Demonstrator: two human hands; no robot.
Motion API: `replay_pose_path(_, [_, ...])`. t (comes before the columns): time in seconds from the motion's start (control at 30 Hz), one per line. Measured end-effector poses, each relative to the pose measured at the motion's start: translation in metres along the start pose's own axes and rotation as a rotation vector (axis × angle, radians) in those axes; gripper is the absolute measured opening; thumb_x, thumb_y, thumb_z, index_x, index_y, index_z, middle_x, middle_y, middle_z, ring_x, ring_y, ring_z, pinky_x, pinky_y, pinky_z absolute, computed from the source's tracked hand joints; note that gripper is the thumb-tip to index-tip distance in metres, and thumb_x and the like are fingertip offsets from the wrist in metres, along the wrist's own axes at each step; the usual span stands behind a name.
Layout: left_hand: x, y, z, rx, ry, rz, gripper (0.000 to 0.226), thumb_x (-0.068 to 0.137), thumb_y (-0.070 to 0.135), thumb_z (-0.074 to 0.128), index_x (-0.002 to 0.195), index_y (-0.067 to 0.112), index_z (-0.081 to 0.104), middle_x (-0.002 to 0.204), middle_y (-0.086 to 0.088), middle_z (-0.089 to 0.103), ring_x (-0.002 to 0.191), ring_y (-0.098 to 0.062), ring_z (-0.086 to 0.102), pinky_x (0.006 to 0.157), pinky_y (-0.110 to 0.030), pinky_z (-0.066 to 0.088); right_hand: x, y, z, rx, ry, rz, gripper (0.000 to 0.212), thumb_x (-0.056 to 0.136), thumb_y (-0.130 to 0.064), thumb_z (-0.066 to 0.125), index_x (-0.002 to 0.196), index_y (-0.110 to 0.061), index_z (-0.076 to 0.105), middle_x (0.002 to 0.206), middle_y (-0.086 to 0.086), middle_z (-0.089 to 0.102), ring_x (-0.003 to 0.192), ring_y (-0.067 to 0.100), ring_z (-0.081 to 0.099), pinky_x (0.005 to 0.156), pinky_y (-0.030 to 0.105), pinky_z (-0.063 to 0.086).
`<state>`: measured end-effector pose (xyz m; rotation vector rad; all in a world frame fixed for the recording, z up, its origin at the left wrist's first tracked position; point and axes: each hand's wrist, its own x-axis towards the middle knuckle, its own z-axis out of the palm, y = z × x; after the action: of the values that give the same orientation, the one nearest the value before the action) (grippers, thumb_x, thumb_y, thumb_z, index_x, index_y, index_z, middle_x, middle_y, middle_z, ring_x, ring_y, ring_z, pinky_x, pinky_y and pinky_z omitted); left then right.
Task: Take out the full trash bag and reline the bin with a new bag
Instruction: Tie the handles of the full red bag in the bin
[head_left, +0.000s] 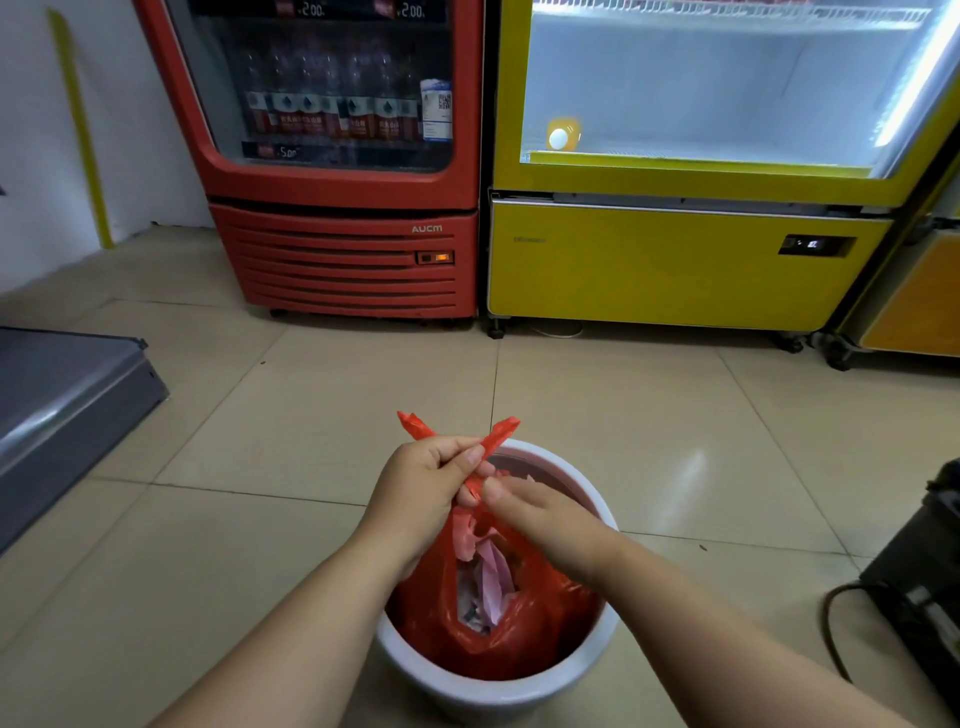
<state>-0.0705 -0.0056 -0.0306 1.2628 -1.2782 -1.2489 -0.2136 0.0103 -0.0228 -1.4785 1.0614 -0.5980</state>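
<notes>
Both hands, left (423, 483) and right (545, 512), pinch the crossed handles of a paper-filled red plastic trash bag (519, 618) inside the round white bin (498, 691).

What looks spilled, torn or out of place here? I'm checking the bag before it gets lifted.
Nothing stands out. The red bag sits inside the white bin, its handles crossed between left hand and right hand; no litter shows on the floor.

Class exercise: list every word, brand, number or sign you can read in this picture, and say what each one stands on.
"AUCM": on the grille of the red cooler.
"2.00", twice: on its top price strip.
"5.00": on its lower price tag.
Bottle labels and white QR sticker: too blurred to read.
Faint logo on the yellow cooler: unreadable.
</notes>
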Motion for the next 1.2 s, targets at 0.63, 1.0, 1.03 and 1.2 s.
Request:
replay_pose_path(0.63, [0.002,0.004,-0.021,-0.040,-0.425,-0.254,0.036,0.084,0.032,0.055,0.056,0.010,0.053,0.055,-0.011,0.051,0.053,-0.025,0.050,0.052,-0.028,0.047,-0.002,0.026,-0.004,-1.074,0.552,-0.929,0.022,0.088,-0.040,0.054,0.104,-0.024,0.055,0.072,0.000,0.064,0.070,0.016,0.055,0.067,0.024,0.043])
replay_pose_path(1.0, [-0.002,-0.026,-0.045,0.821,0.054,0.243,0.024,0.089,0.022,0.056,0.074,0.008,0.068,0.059,0.005,0.055,0.068,-0.015,0.046,0.057,-0.007,0.033,-0.016,0.041,-0.035,-0.413,0.663,-0.014,0.025,0.084,-0.023,0.067,0.060,-0.027,0.061,0.057,-0.013,0.058,0.059,0.001,0.055,0.052,0.007,0.036])
replay_pose_path(1.03, [-0.003,-0.031,-0.049,0.857,0.072,0.246,0.025,0.089,0.023,0.056,0.072,0.008,0.067,0.057,0.005,0.052,0.067,-0.017,0.044,0.056,-0.007,0.032,-0.017,0.044,-0.038,-0.419,0.677,0.044,0.029,0.085,-0.024,0.066,0.058,-0.028,0.057,0.057,-0.011,0.057,0.060,0.006,0.054,0.052,0.009,0.035])
replay_pose_path(1.2, [-0.004,-0.045,-0.061,0.976,0.127,0.215,0.029,0.090,0.029,0.053,0.078,0.007,0.068,0.062,0.001,0.046,0.072,-0.020,0.047,0.057,-0.025,0.028,-0.025,0.053,-0.051,-0.516,0.714,0.208,0.025,0.087,-0.026,0.062,0.065,-0.016,0.061,0.070,0.007,0.067,0.069,0.021,0.056,0.055,0.021,0.036])
